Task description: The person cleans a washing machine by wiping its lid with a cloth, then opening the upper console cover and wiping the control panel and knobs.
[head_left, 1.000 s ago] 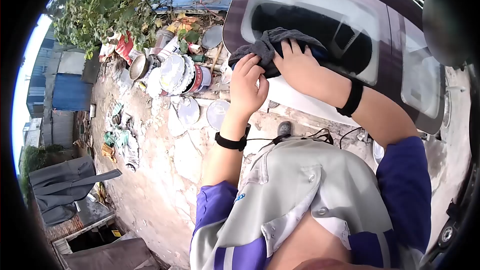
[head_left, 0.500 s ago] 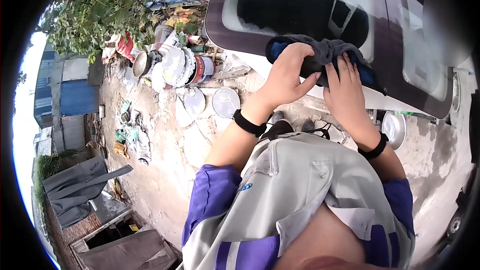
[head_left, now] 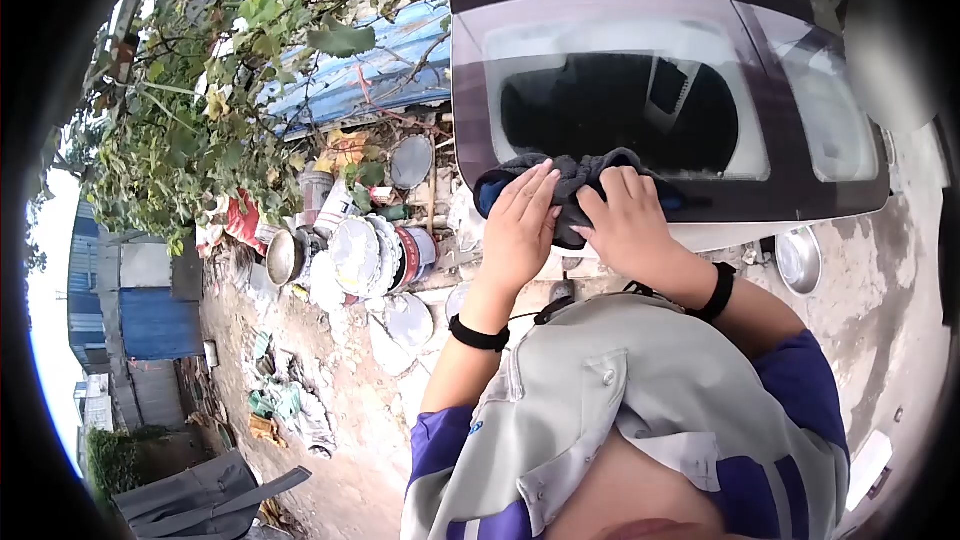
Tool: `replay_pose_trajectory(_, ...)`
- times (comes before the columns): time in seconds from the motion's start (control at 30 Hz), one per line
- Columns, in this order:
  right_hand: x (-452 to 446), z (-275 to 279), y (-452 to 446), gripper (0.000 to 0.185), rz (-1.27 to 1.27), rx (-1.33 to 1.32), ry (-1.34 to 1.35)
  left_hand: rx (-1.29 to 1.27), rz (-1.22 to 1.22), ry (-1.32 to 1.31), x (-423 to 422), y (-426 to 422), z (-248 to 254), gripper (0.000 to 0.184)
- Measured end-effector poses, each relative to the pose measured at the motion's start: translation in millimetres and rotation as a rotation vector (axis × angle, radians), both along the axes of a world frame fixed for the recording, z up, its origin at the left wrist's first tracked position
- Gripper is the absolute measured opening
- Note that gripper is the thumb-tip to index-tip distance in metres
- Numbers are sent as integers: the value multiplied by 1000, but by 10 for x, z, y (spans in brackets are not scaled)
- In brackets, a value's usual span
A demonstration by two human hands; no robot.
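- While both hands worked at the near edge of the lid (head_left: 830,210), the cloth (head_left: 572,175) sat bunched between and under them, dark grey, with a blue part (head_left: 490,192) showing at its left end.
- Left hand (head_left: 522,212): narrow, holding the cloth's left end; fingers together over it, thumb on the near side.
- Right hand (head_left: 628,220): narrow, holding the right portion; fingers bent over the top, thumb pointing in at the middle.
- Grip under the folds: hidden, could not tell.
- Good handling, as judged: both hands needed matching pressure, so neither end slid off the edge.
- Fingers best stayed spread over the folds; a tip-only pinch risked dropping loose layers.
- Wrists needed to be level, with the black bands (head_left: 479,334) clear of the damp-looking, thick bundle.
- Light force suited the clear window (head_left: 600,30); leaning hard could have flexed it.
- Nearby: metal basin (head_left: 798,260) on the ground (head_left: 850,360) at right, red-and-white bucket (head_left: 415,255) at left.
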State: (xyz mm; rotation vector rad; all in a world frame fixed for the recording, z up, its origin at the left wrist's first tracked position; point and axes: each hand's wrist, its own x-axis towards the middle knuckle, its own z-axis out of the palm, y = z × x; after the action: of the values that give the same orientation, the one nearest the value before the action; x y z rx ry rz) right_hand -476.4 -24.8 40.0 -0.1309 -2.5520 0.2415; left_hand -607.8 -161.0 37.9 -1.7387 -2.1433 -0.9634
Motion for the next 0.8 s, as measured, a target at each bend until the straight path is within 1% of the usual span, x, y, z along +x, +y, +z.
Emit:
replay_pose_trajectory(0.07, -372, -54, -225, 39, 3, -34, 2, -34, 12, 1, -346, -199, -4, 42)
replay_pose_trajectory(0.1, -520, -70, -310, 37, -22, -6, 11, -45, 10, 7, -494, -260, -8, 42)
replay_pose_trajectory(0.17, -705, -47, -393, 37, -50, -19, 25, -146, 13, 140, -714, -318, 43, 42)
replay_pose_trajectory(0.2, -726, -55, -410, 38, -73, -16, 45, -182, 2, 167, -779, -327, 62, 43)
replay_pose_trajectory(0.3, -662, -55, -444, 39, -138, -43, 60, -281, -39, 294, -768, -259, 137, 45)
replay_pose_trajectory(0.43, -324, -88, -434, 42, -257, -44, 59, -307, -130, 315, -517, -73, 137, 50)
replay_pose_trajectory(0.5, -117, -84, -353, 36, -324, -34, 46, -320, -193, 325, -345, 84, 178, 53)
replay_pose_trajectory(0.53, -6, -105, -292, 37, -351, -27, 47, -302, -221, 343, -265, 192, 148, 55)
replay_pose_trajectory(0.67, 531, -115, -34, 42, -422, -91, 57, -244, -313, 328, 169, 625, 77, 54)
replay_pose_trajectory(0.7, 654, -134, 8, 42, -478, -133, 28, -223, -327, 340, 296, 745, 37, 54)
replay_pose_trajectory(0.77, 895, -182, 120, 38, -595, -109, 57, -239, -368, 356, 544, 964, 10, 54)
replay_pose_trajectory(0.8, 1012, -199, 172, 36, -621, -125, 117, -221, -391, 357, 662, 1080, -19, 54)
